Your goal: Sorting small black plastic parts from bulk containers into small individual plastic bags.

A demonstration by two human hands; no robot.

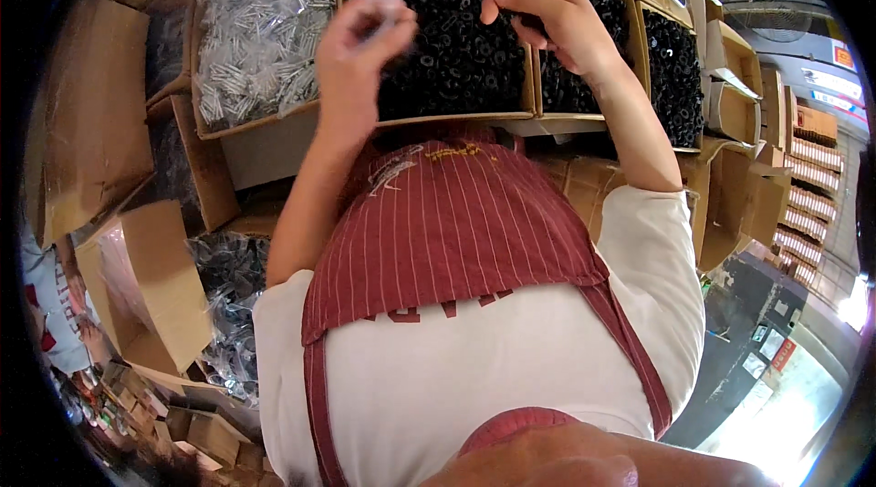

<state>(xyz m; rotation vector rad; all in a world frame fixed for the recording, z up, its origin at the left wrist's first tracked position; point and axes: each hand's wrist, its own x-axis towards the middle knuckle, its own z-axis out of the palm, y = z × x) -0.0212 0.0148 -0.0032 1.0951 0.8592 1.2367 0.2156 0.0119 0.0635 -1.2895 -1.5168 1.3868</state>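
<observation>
My left hand (360, 45) is raised over a cardboard box (456, 115) filled with small black ring-shaped parts (456, 49). Its fingers are pinched together and blurred around something small, pale and translucent (391, 5). My right hand (540, 5) hovers with curled fingers over the divider between that box and a second box of black parts (570, 86). Dark pieces show under its palm, but I cannot tell whether it grips them. Both forearms rise from my white shirt and red striped apron (456, 232).
A box of clear and silvery small parts (260, 31) stands to the left. More boxes of black parts (675, 77) sit on the right. Open cardboard boxes (151, 277) and bagged dark parts (228, 277) lie lower left. Shelving (808, 186) runs along the right.
</observation>
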